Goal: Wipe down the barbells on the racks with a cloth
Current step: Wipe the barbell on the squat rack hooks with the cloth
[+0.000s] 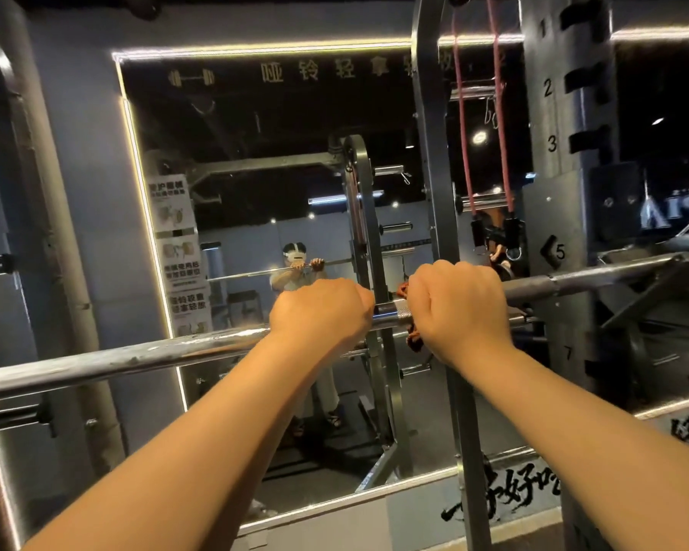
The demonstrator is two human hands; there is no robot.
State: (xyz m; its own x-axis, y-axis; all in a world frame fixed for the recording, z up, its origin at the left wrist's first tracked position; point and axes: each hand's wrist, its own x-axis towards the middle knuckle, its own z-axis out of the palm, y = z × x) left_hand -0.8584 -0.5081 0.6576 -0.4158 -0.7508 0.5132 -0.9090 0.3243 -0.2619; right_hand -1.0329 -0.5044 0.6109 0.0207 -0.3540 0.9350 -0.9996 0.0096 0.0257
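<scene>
right hand (456, 304) is fisted round the reddish cloth (414, 340) on the barbell (136, 357), left hand (321, 312) gripping bare bar just beside it at 9 o'clock, bar running 8 to 2 o'clock, so i'd slide toward 2.

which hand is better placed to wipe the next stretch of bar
Right. The right hand holds the cloth against the barbell; the left hand grips bare bar and likely just steadies it.
</scene>
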